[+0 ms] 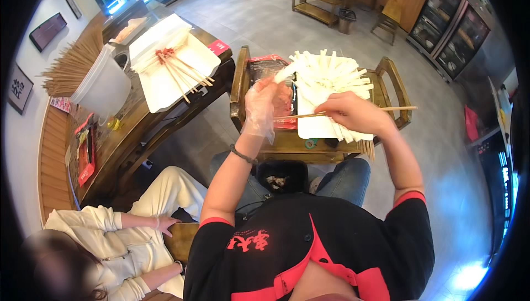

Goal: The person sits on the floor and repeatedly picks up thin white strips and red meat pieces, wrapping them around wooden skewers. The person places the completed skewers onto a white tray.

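My left hand (263, 98), in a clear plastic glove, holds a pale, whitish strip (285, 74) between its fingertips, above a plastic-lined tray of reddish food (282, 98). My bare right hand (348, 112) grips a long wooden skewer (395, 108) lying almost level, its left end near my left wrist. Beneath my right hand is a white tray (308, 129) heaped with pale strips (329, 71). More skewers (366, 150) stick out below that tray. At the left, a second white tray (159, 102) holds skewers with small red pieces (165, 54) at their tips.
A translucent bucket (103, 83) packed with wooden skewers (74, 67) stands on the side table (132, 152), near a red packet (86, 152). Both food trays before me rest on a wooden stool-like stand (285, 145). A black bin (281, 176) is between my knees. A person in white (124, 251) sits at lower left.
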